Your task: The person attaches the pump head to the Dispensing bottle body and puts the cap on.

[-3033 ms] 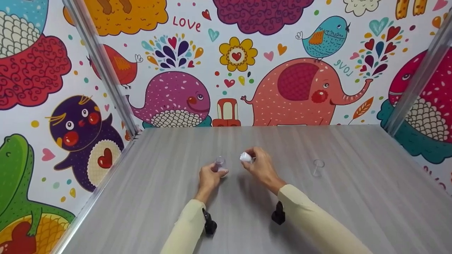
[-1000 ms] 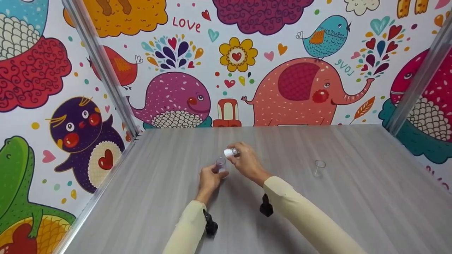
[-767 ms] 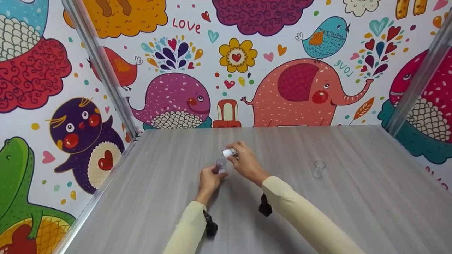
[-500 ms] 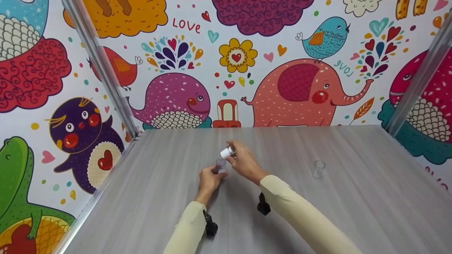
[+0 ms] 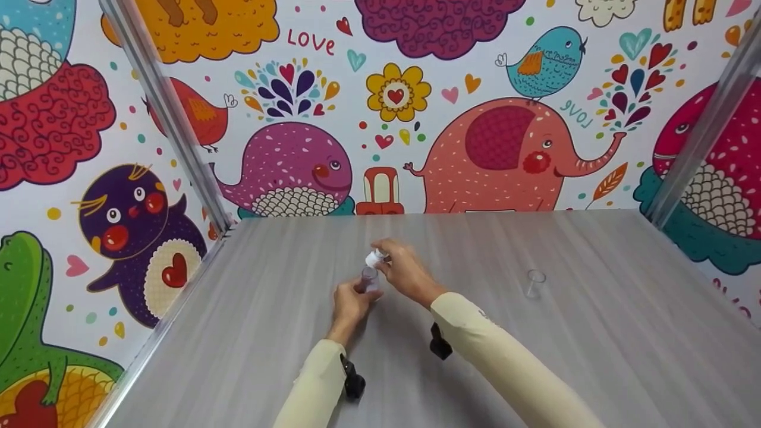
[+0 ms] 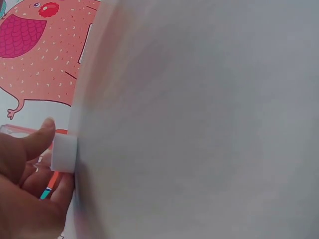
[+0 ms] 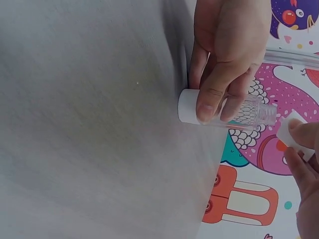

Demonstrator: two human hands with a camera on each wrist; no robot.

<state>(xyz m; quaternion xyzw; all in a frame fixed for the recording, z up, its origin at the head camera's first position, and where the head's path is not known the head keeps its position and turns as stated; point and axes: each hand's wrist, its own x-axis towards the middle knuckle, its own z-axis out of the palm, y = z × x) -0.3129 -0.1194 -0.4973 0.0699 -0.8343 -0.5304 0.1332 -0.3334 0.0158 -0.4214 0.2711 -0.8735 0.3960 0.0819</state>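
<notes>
My left hand [image 5: 351, 303] grips a small clear bottle [image 5: 370, 278] upright on the table. The right wrist view shows its white base [image 7: 189, 106] and open threaded neck [image 7: 267, 114]. Just above that neck, my right hand [image 5: 409, 273] pinches a small white bottle top [image 5: 374, 258] between thumb and fingers, tilted toward the opening. Whether the top touches the neck I cannot tell in the head view; a narrow gap shows in the right wrist view. In the left wrist view, my left thumb and fingers surround the bottle.
A clear cylindrical cap [image 5: 535, 284] stands on the grey wood-grain table [image 5: 267, 356], off to the right of both hands. Walls with printed cartoon animals [image 5: 493, 160] and metal corner posts [image 5: 166, 113] border the table.
My right hand has moved left with the white top, bringing it from beside the bottle to over its neck. The left hand and bottle have stayed nearly in place.
</notes>
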